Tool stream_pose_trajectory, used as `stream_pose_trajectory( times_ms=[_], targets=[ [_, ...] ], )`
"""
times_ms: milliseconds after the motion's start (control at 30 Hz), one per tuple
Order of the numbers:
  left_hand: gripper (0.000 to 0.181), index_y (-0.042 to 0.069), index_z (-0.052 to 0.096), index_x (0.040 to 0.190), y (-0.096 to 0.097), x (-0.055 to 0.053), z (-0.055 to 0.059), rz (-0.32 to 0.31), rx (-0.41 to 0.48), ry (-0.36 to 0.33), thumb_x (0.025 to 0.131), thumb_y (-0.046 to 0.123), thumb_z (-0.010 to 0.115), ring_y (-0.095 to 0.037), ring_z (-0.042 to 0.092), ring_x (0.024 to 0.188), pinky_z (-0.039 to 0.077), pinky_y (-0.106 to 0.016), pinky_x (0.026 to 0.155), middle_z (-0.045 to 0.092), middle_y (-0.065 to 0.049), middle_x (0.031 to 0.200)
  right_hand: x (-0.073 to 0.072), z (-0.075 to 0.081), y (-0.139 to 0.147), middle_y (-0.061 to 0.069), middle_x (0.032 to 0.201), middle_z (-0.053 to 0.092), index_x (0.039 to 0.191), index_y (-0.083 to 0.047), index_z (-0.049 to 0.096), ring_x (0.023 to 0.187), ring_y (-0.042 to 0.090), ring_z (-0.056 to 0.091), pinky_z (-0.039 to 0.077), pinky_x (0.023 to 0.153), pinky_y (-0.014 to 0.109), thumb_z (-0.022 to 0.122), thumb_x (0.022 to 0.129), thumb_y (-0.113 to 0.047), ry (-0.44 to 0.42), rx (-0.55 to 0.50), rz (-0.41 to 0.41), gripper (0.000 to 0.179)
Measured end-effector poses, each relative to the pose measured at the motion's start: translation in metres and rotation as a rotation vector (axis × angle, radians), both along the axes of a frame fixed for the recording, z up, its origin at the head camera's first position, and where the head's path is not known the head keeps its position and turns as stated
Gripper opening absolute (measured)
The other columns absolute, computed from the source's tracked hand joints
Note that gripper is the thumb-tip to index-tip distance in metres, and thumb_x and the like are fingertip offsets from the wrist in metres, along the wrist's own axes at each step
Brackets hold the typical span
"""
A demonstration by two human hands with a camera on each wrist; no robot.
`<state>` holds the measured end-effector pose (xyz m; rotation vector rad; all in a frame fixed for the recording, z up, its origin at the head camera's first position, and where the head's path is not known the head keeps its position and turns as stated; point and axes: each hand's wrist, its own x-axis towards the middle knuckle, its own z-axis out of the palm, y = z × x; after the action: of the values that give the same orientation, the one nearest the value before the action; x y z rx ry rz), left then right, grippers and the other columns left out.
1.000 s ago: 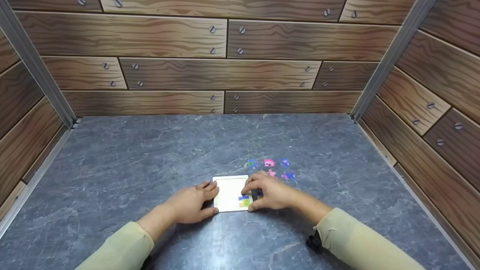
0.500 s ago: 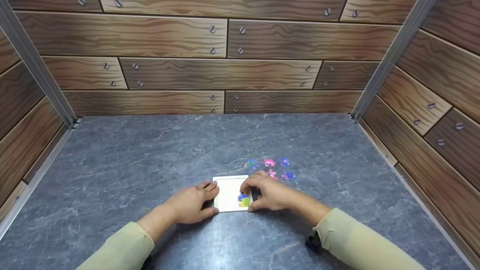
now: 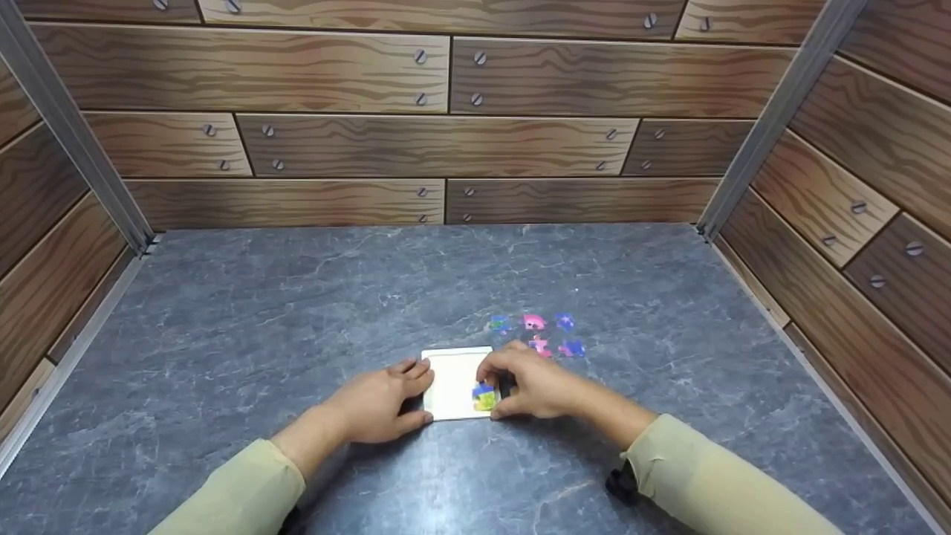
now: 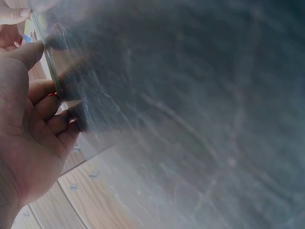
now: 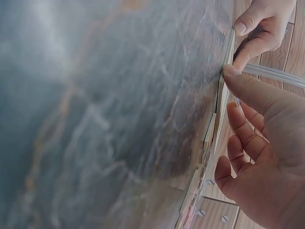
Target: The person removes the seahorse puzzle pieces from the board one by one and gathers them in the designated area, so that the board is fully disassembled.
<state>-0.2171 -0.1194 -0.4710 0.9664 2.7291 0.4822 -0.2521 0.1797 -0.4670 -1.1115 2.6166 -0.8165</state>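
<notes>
A white puzzle tray (image 3: 452, 383) lies flat on the table, nearly square, with a low rim. In its near right corner sits a blue and yellow-green jigsaw piece (image 3: 484, 399). My left hand (image 3: 383, 401) holds the tray's left edge, thumb at the near corner and the other fingers farther up; the left wrist view shows those fingers (image 4: 47, 107) bent against the edge. From the right, my right hand (image 3: 539, 380) arches over the rim. Its curled forefinger meets the piece's upper end, and its thumb (image 5: 252, 90) rests at the tray's near right corner.
Several loose jigsaw pieces (image 3: 533, 322) in pink, blue and green lie in two rows just beyond the right hand. The grey marbled table (image 3: 334, 282) is bounded by wood-patterned walls (image 3: 356, 200) with metal corner strips.
The jigsaw piece has shifted slightly in the tray's corner, and its blue upper tab now shows below the right fingertips. The left hand and the tray have stayed put.
</notes>
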Motion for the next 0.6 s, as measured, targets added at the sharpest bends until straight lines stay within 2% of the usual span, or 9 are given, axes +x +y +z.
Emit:
stream_pose_trajectory(
  times_ms=[600],
  targets=[
    [0.066, 0.005, 0.049, 0.159, 0.0017, -0.0005, -0.0007, 0.000, -0.010, 0.008, 0.105, 0.042, 0.065, -0.040, 0.040, 0.152, 0.041, -0.056, 0.118, 0.043, -0.018, 0.164, 0.0019, -0.0018, 0.0014, -0.010, 0.095, 0.067, 0.105, -0.017, 0.070, 0.095, 0.014, 0.052, 0.042, 0.086, 0.034, 0.094, 0.078, -0.021, -0.035, -0.027, -0.038, 0.036]
  ],
)
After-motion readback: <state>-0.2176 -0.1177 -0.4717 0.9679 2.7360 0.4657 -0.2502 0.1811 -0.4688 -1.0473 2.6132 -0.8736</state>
